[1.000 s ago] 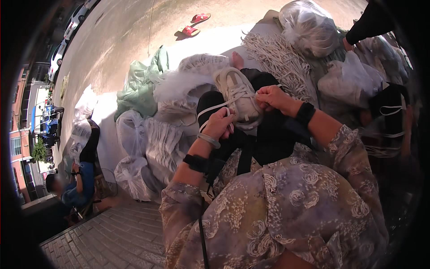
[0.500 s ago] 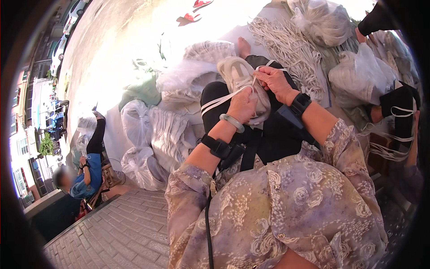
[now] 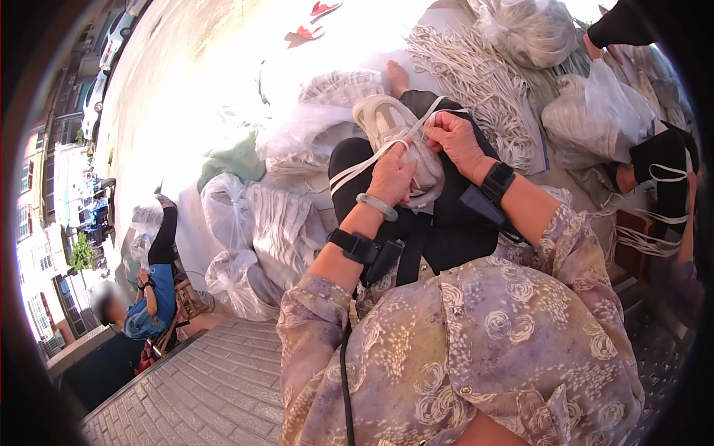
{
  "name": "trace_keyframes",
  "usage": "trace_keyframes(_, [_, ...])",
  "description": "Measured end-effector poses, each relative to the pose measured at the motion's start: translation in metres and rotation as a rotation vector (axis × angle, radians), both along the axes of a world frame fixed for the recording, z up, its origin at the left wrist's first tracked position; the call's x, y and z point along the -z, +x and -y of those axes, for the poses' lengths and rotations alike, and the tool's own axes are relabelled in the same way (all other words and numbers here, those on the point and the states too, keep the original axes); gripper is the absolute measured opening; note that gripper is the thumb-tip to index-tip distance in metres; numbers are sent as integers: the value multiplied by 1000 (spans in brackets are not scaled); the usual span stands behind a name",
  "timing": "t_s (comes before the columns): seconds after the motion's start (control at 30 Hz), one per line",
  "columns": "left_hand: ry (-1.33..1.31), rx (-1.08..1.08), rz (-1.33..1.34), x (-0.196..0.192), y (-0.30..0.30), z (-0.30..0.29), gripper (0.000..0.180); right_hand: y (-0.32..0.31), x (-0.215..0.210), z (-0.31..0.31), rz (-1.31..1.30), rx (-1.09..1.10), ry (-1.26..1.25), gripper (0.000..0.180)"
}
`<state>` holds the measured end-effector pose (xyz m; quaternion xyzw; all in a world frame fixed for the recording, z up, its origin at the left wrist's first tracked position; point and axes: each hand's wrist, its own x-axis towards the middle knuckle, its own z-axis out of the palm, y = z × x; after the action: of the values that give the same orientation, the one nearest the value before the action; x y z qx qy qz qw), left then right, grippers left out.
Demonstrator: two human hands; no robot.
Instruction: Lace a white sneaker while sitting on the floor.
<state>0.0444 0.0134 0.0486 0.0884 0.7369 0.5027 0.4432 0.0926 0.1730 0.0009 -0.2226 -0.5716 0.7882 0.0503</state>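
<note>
A pale beige-and-white sneaker (image 3: 381,119) rests on my lap between my black-clad thighs, toe pointing away from me. My left hand (image 3: 393,176) lies closed at its left side, the fingertips gripping a white shoelace (image 3: 359,168) whose loose length trails left over my thigh. At the shoe's right side my right hand (image 3: 455,143) pinches lace between thumb and fingertips. Another strand (image 3: 437,106) crosses above the laced part and runs toward my right knee. The fingers of both hands partly cover the eyelets, so the exact threading is hidden.
A heap of loose white laces (image 3: 480,89) lies beyond my right knee. Bundled white pieces (image 3: 282,230) and clear plastic bags (image 3: 227,208) lie to the left. A person in blue (image 3: 152,316) sits far left. Another person's lace-draped leg (image 3: 662,186) is at right. Red shoes (image 3: 305,35) lie ahead.
My hands have moved slightly apart, the left one down and left along the shoe. A lace strand now crosses above the shoe toward my right knee.
</note>
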Motion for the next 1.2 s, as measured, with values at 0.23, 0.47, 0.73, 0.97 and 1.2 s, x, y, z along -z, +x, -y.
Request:
trace_keyframes(0.23, [22, -20, 5, 1, 1, 1, 48, -1, 0, 3, -31, 16, 6, 5])
trace_keyframes(0.47, [39, -16, 4, 3, 0, 2, 48, -2, -2, 5, -7, 18, -28, 5])
trace_keyframes(0.73, [58, 13, 11, -3, 1, 1, 46, -3, 1, 2, -49, -43, 57, 4])
trace_keyframes(0.97, [139, -167, 3, -7, 2, 15, 18, -3, 1, 4, -76, -89, 380, 8])
trace_keyframes(1.2, [168, -570, -235, -9, -20, 62, 19, -8, 5, -2, -73, -170, 555, 15])
